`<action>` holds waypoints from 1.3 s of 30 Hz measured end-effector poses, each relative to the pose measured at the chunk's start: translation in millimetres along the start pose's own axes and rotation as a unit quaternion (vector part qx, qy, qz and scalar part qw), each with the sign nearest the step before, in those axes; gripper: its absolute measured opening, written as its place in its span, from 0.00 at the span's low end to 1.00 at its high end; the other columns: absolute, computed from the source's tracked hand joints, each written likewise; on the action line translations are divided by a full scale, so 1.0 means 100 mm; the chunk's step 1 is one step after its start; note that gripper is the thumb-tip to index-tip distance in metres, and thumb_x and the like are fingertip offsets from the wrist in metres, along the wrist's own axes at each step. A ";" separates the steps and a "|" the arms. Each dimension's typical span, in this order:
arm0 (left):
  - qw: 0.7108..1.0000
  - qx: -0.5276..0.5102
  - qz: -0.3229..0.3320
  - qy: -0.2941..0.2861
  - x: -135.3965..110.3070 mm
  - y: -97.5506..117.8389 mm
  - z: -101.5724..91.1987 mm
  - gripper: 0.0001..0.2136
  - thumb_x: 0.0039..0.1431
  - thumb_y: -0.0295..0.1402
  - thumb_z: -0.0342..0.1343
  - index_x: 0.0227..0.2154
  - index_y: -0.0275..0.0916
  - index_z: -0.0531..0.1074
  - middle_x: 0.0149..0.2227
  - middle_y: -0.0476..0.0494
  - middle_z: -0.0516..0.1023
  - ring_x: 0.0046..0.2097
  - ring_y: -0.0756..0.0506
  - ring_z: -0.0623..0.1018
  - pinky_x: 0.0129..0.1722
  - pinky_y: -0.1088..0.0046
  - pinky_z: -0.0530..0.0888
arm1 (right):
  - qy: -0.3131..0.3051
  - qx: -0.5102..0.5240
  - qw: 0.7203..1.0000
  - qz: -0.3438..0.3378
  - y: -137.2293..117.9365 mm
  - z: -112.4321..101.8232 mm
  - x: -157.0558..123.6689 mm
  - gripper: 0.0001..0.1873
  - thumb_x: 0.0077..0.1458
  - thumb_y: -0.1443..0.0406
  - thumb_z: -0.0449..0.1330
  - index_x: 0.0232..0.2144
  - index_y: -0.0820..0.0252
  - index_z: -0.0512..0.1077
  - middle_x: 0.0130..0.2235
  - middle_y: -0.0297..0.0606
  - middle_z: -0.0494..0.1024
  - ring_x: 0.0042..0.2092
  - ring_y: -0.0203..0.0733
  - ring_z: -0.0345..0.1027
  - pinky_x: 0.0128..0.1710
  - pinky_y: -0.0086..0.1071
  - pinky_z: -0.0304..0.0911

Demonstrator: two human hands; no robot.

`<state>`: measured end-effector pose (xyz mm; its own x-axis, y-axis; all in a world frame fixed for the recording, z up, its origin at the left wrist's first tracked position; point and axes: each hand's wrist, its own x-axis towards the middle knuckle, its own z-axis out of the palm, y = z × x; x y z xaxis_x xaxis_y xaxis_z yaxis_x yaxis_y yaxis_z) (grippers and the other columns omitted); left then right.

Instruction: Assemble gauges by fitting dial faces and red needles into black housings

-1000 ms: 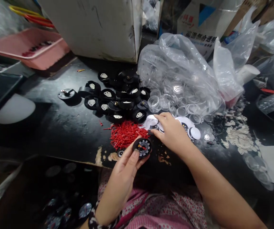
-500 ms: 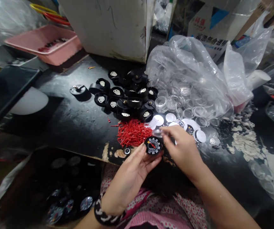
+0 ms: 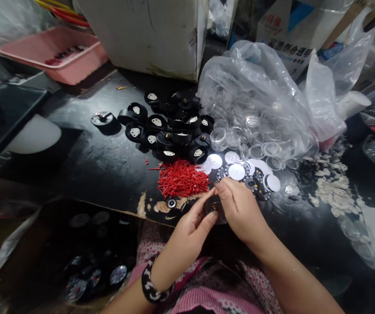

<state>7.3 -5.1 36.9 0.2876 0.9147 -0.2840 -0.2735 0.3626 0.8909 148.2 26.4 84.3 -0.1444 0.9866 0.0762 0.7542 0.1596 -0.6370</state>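
Note:
My left hand (image 3: pixel 187 229) and my right hand (image 3: pixel 240 208) meet at the table's near edge, both closed around a small round black gauge (image 3: pixel 214 210), which their fingers mostly hide. Just beyond them lies a heap of red needles (image 3: pixel 182 179). White and printed dial discs (image 3: pixel 244 171) are spread to its right. Several black gauge housings (image 3: pixel 168 128) are piled behind the needles. A clear plastic bag of transparent lens caps (image 3: pixel 256 113) lies at the back right.
A pink tray (image 3: pixel 53 54) stands at the back left beside a large white box (image 3: pixel 151 35). A dark tablet (image 3: pixel 1 115) lies at the left. White scraps (image 3: pixel 333 187) litter the right. Finished gauges (image 3: pixel 92 274) lie in a dark bin below the table edge.
My right hand left the dial discs carrying a clear cap and came over the gauge in my left hand. Both hands have drawn back to the table edge and closed over the gauge.

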 end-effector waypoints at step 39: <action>0.809 0.537 0.068 0.228 -0.92 0.00 -1.51 0.21 0.60 0.42 0.54 0.55 0.43 0.68 0.62 0.36 0.68 0.63 0.34 0.66 0.63 0.48 0.58 | -0.070 0.126 0.990 0.006 0.12 0.02 -0.12 0.14 0.66 0.61 0.50 0.32 0.57 0.72 0.30 0.32 0.76 0.33 0.38 0.68 0.35 0.32 0.56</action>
<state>-158.1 -62.4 9.9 -0.1131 0.9927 -0.0408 0.7521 0.1124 0.6494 157.3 16.6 74.4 -0.2369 0.9711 -0.0274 0.5750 0.1174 -0.8097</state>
